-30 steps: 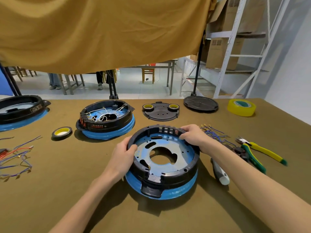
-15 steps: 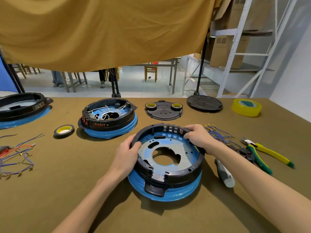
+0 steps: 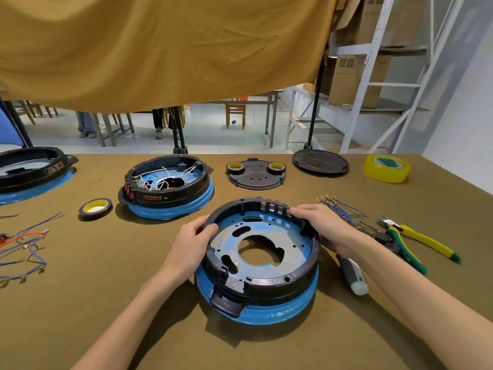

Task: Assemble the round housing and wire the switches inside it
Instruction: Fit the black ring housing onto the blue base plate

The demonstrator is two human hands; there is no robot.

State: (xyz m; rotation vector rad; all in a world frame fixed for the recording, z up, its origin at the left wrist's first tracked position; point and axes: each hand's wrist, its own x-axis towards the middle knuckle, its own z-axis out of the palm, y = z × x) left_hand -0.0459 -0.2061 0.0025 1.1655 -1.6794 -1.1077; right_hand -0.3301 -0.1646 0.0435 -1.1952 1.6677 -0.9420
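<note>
A round black housing [image 3: 280, 285] with a blue-filmed metal base and blue lower rim sits on the brown table right in front of me, its handle tab toward me. My left hand [image 3: 190, 245] grips the housing's left rim, thumb over the top edge. My right hand [image 3: 318, 221] grips the far right rim by the slotted wall. No wires or switches lie inside it. A second housing [image 3: 170, 194], with white wires and red switches inside, stands behind to the left. Loose blue wires with terminals [image 3: 340, 208] lie just right of my right hand.
Green and yellow pliers [image 3: 412, 243] and a grey-white tool [image 3: 353, 275] lie at the right. A black cover plate [image 3: 256, 174], a round black lid [image 3: 320, 161], yellow tape [image 3: 386, 168], a tape roll [image 3: 95, 208], a wire bundle [image 3: 22, 248] and a third housing [image 3: 32, 172] ring the work area.
The view has shifted slightly, so the housing sits a little further right in the frame. Both hands keep their hold on the rim.
</note>
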